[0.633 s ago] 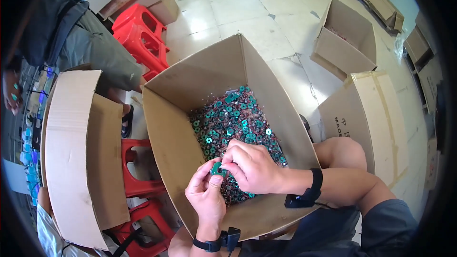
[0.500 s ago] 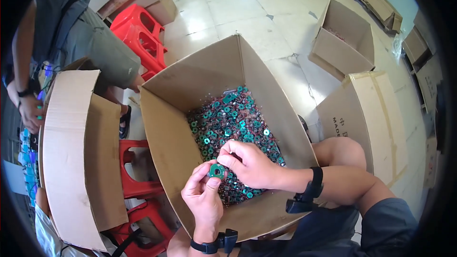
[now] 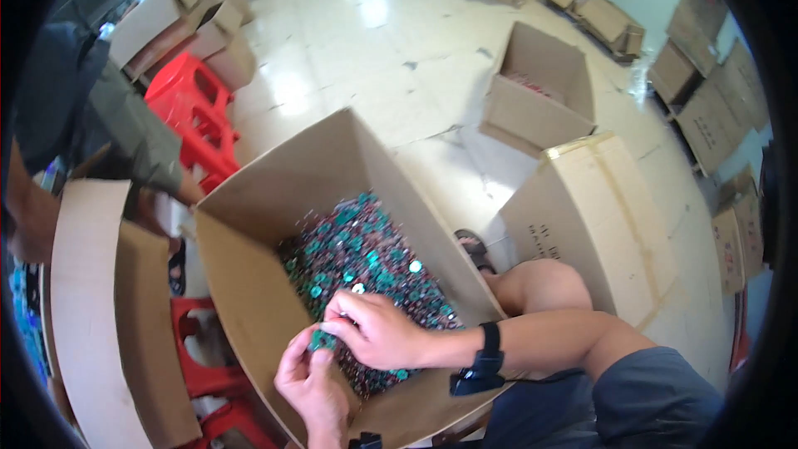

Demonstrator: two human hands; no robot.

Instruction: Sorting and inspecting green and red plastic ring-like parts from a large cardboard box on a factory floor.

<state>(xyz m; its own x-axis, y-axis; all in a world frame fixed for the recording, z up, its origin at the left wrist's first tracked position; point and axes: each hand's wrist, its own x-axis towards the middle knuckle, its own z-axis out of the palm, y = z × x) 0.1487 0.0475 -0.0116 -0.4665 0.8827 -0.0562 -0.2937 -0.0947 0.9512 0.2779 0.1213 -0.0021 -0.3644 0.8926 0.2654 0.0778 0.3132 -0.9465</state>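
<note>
An open cardboard box (image 3: 249,299) sits in front of me, filled with several small green and dark round parts (image 3: 366,258). My left hand (image 3: 312,378) pinches a small cluster of green parts (image 3: 322,339) at the near end of the pile. My right hand (image 3: 378,331) rests on the pile right beside it, its fingers touching the same cluster. Both wrists wear black bands.
A second cardboard box (image 3: 108,316) stands at my left on red plastic stools (image 3: 195,120). A taped box (image 3: 594,224) is at my right, an open box (image 3: 540,91) beyond it. Another person (image 3: 100,116) bends over at the far left. My knee (image 3: 540,287) is beside the box.
Both hands stay together at the near end of the pile and keep working the same green cluster. The person at the left has shifted slightly.
</note>
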